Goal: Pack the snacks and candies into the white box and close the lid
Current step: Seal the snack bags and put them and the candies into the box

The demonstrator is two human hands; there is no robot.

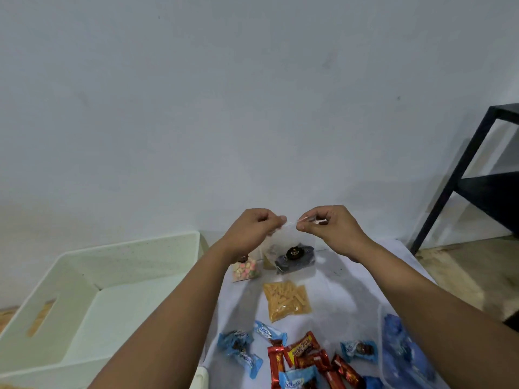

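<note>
My left hand (254, 230) and my right hand (330, 227) are raised over the table and pinch the top edge of a clear zip bag (293, 252) that hangs between them; dark snacks with a black round label sit in its bottom. Under it on the white cloth lie a small bag of pastel candies (245, 270) and a bag of yellow stick snacks (286, 303). Blue-wrapped candies (240, 345) and red-wrapped candies (304, 357) are scattered near the front. The white box (92, 279) stands open at the left; nothing shows inside it.
A clear plastic container (401, 357) with blue packets stands at the right front. A black metal shelf frame (460, 178) stands at the far right on the wooden floor. A plain wall rises behind the table (351, 279).
</note>
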